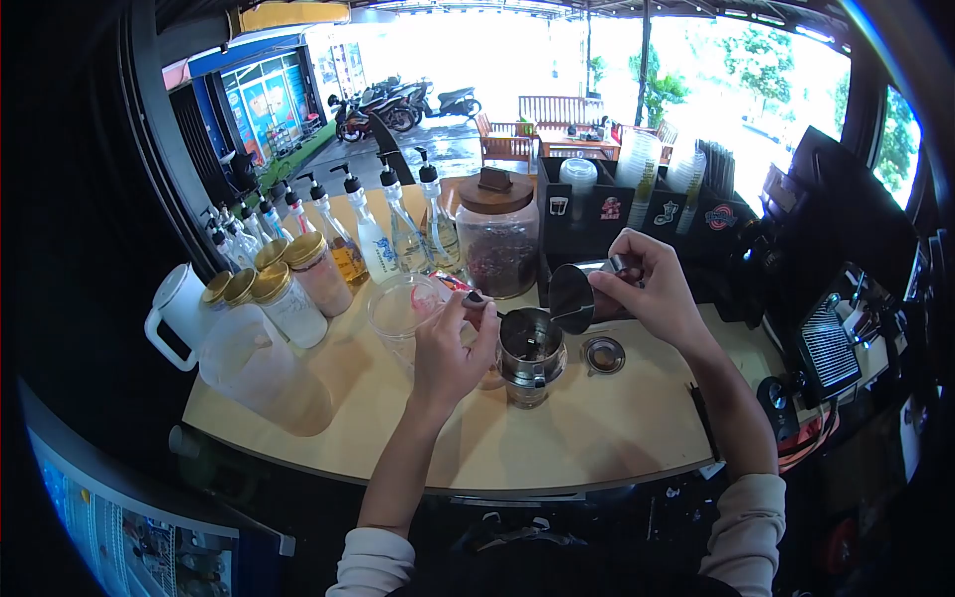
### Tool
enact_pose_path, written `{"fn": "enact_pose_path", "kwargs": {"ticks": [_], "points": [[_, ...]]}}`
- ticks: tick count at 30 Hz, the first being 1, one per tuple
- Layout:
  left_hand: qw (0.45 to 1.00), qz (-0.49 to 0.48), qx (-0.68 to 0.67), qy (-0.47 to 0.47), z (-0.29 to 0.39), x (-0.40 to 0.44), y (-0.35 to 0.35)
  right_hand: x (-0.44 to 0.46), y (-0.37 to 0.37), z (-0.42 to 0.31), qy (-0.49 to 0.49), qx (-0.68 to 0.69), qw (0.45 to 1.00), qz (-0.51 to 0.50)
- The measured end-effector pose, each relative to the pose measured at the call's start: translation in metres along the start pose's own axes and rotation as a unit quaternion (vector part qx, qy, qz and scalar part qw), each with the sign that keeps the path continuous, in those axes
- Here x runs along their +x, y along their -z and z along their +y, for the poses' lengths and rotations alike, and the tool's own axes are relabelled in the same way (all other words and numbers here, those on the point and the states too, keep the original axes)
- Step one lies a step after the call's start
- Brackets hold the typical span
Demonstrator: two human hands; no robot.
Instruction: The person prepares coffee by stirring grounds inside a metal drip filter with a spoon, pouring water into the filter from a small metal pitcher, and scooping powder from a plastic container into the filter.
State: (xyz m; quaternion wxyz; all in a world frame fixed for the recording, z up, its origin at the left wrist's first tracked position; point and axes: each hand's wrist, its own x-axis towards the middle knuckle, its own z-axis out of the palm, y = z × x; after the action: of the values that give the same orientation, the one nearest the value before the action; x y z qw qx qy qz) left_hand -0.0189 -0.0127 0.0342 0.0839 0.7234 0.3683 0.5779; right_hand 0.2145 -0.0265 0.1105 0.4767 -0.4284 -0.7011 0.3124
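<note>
My left hand pinches a slim spoon-like utensil by its dark handle end; its other end reaches toward a metal drip filter. That filter sits on top of a small glass, with dark contents inside. From the right, my right hand grips a metal pitcher by its handle. The pitcher is tilted, its spout close above the filter's rim. I cannot tell whether liquid is flowing. A small round metal lid lies on the counter right of the filter.
A clear plastic tub stands left of the filter, near a frosted jug and gold-lidded jars. Pump bottles, a wooden-lidded jar and a black cup organizer line the back. A coffee machine is at right.
</note>
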Motion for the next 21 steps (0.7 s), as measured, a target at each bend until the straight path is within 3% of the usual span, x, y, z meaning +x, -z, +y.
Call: {"fn": "enact_pose_path", "kwargs": {"ticks": [13, 21], "points": [[1.0, 0.001, 0.014, 0.007, 0.003, -0.002, 0.006, 0.012, -0.006, 0.008, -0.004, 0.006, 1.0, 0.023], [1.0, -0.005, 0.012, 0.006, 0.004, -0.003, 0.005, 0.013, -0.003, 0.015, 0.043, 0.001, 0.998, 0.051]]}}
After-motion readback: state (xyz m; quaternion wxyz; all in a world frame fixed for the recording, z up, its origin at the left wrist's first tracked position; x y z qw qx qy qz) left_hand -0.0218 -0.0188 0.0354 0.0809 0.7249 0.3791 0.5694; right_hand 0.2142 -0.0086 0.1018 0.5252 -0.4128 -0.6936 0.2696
